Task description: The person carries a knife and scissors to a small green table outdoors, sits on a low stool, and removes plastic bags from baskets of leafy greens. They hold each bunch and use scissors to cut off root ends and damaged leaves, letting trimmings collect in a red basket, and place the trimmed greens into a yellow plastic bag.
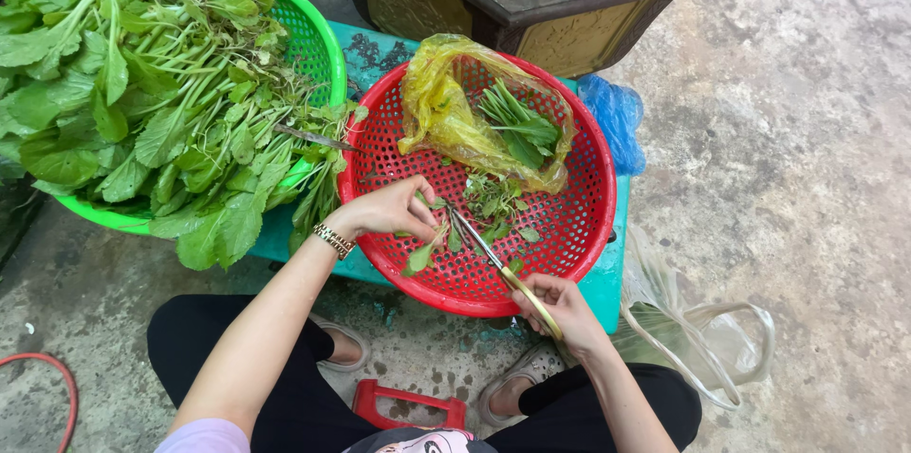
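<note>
Over the red basket [579, 225], my left hand [387, 209] pinches a thin leafy stem [424, 249], soft and light, best held low near the cut. My right hand [560, 306] is closed around the scissors [503, 273], blades open at the stem.

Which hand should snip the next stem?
Probably the right hand: it holds the scissors, with the blades over the red basket. The left hand holds the greens at the blades.
</note>
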